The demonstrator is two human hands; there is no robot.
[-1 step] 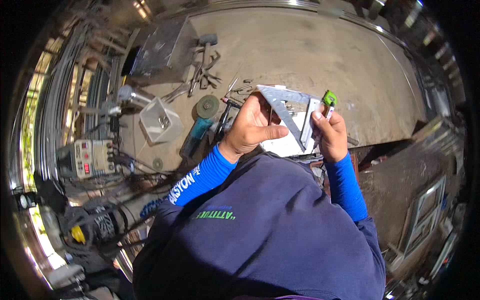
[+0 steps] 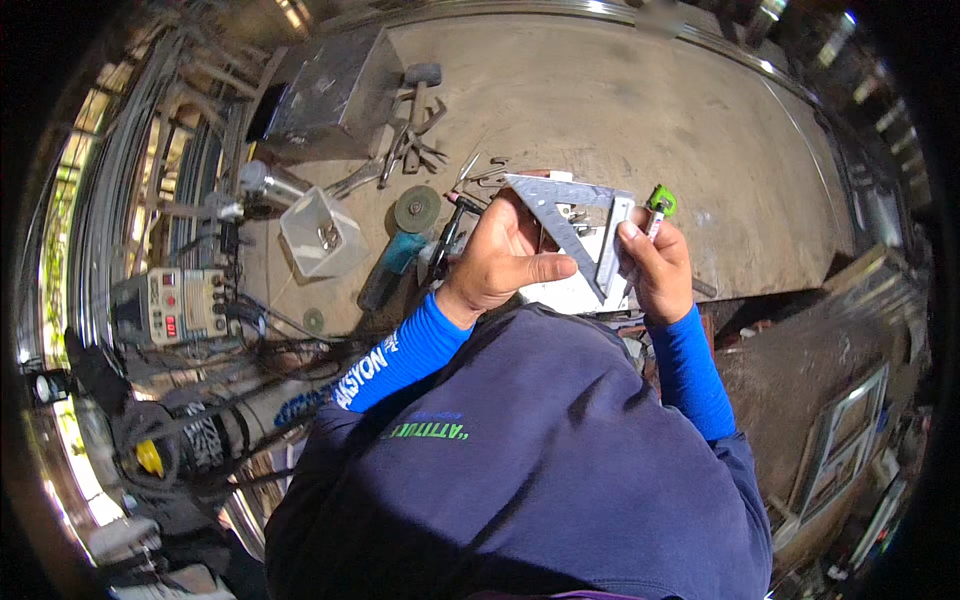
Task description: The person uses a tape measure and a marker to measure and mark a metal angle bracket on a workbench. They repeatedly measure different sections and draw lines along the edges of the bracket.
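A grey metal speed square (image 2: 556, 218), a triangle with an open middle, is raised over the near edge of the bench. My left hand (image 2: 500, 262) grips its left side, thumb in front and fingers mostly hidden behind. At the thick right edge, my right hand (image 2: 658, 262) pinches the square between thumb and fingers. A slim white item with printing (image 2: 654, 226) also sticks up from the right hand; a bright green piece (image 2: 662, 199) shows at its top, and I cannot tell whether they are joined. Beneath the square lies a white surface (image 2: 570, 294), partly covered.
Left on the wooden bench (image 2: 600, 90) are an angle grinder (image 2: 392, 268), a clear plastic bin (image 2: 322, 240), a mallet (image 2: 422, 78) and several pliers (image 2: 415, 150). Behind them stands a dark metal box (image 2: 325, 95). A machine with a red display (image 2: 175, 308) sits at the far left.
The speed square has shifted slightly left and tilted a little in my hands. Both hands keep their hold, and the view has turned slightly.
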